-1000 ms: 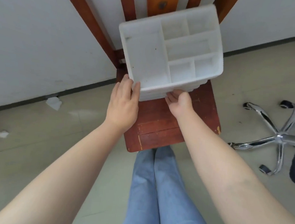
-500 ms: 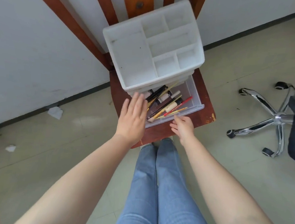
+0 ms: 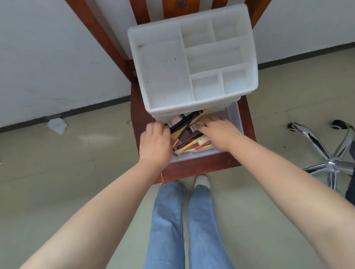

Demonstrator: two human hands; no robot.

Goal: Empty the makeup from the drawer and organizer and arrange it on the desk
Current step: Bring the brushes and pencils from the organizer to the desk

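I am looking down at a white plastic organizer (image 3: 191,61) that stands on the seat of a red-brown wooden chair (image 3: 193,167), its back slats rising at the far side against the white wall. The organizer's top tray is split into several open compartments, one large on the left and smaller ones on the right. Its clear drawer (image 3: 233,115) is pulled out toward me at the near side, and inside lies a loose heap of makeup pencils and tubes (image 3: 185,132) (black, yellow, brown and one with red on it), crossing one another at angles.

My left hand (image 3: 155,143) is at the drawer's near-left corner, knuckles up, fingers curled down over the edge beside the black pencils; I cannot tell whether it grips anything. My right hand (image 3: 217,131) reaches into the drawer from the right, palm down, fingers spread over the heap and touching the items, but what they close on, if anything, is hidden under the hand.

Below my arms are my legs in blue jeans (image 3: 186,230), with one pale shoe (image 3: 202,182) showing just near the chair seat. Two scraps of crumpled white paper (image 3: 56,124) lie on the floor at the left, and the chrome base of a swivel chair (image 3: 327,159) stands at the right.
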